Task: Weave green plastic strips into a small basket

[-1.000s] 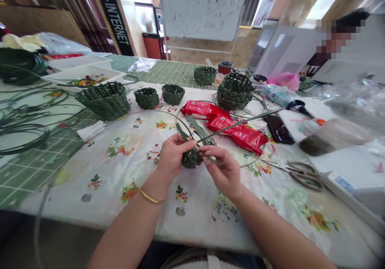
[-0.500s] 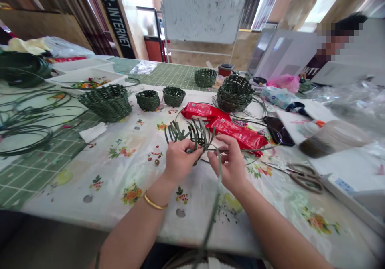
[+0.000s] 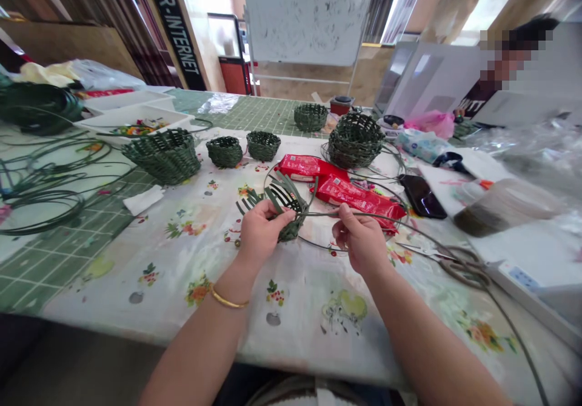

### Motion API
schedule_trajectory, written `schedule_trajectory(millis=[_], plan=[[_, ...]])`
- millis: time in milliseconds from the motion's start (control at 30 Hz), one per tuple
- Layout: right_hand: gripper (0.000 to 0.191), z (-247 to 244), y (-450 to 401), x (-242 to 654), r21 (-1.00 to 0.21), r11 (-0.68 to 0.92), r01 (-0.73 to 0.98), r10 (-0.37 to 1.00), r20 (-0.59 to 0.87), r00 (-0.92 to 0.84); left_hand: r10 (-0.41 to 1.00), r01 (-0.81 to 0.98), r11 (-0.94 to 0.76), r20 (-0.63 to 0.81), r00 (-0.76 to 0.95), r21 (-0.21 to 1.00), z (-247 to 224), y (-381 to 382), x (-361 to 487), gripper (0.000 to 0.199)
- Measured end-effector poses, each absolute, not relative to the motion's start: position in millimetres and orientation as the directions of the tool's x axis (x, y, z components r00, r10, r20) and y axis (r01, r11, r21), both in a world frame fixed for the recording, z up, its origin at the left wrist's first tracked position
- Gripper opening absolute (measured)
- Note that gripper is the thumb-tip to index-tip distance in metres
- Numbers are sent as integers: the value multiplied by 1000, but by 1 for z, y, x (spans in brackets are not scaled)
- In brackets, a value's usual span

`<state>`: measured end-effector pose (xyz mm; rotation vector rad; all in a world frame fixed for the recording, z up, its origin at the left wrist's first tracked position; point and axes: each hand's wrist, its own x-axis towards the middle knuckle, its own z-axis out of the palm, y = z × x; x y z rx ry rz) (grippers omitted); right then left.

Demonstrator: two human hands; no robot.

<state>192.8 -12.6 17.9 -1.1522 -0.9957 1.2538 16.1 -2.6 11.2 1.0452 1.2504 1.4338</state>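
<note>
A small, partly woven green basket (image 3: 291, 229) is tilted in front of me, its loose strips fanning up and to the left. My left hand (image 3: 262, 227) is closed on the basket's near side, thumb pressed against the weave. From the basket a long green weaving strand (image 3: 321, 214) stretches right to my right hand (image 3: 361, 236), which pinches it between thumb and finger. Past that hand the strand runs over the scissors and down to the lower right. Part of the basket is hidden behind my left hand.
Red packets (image 3: 357, 200) lie just behind my hands. Finished green baskets (image 3: 162, 156) stand farther back, left and right. Scissors (image 3: 461, 266), a phone (image 3: 422, 197) and a plastic tub (image 3: 500, 209) are on the right. Coiled strands (image 3: 43, 209) lie at left. A person sits at back right.
My right hand has moved right and closed on the strand, pulling it out sideways. The strand's tail swung from in front of me to the right. The basket turned and shifted slightly left.
</note>
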Motion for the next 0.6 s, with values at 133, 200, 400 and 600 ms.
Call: schedule_trajectory(millis=[133,200,400,600], plan=[[43,19,-11,193,-952,-120,-281,990,-136,38,989,-260,24,-60,-132,965,21,-6,12,30],[41,20,-11,193,-957,-117,-266,989,-135,51,992,-261,60,-85,-88,964,25,-8,11,30],[42,11,-4,194,-986,-93,-135,989,-107,102,996,-251,83,-90,-19,964,25,-13,10,28],[54,22,-5,205,-947,-284,153,956,-293,-37,998,-104,39,-43,-39,994,24,-15,9,33]])
